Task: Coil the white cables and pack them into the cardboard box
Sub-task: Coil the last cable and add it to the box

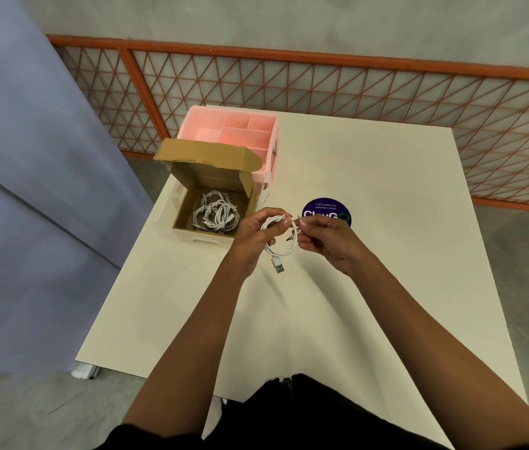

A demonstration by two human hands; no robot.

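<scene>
The right hand (pixel 325 241) is covering the round sticker (pixel 326 209) at its near edge; the open cardboard box (pixel 185 219) is hiding the pink organizer (pixel 227 131) at its front.

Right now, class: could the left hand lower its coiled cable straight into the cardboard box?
Probably yes. The left hand holds the cable beside the cardboard box, whose lid stands open; only coiled cables lie inside, leaving room.

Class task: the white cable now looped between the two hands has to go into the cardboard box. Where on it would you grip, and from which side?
Pinch the white cable where its loops bunch at the top, coming from above. The left hand already gathers them there, so the coil should stay together, with the USB plug dangling free below.
</scene>
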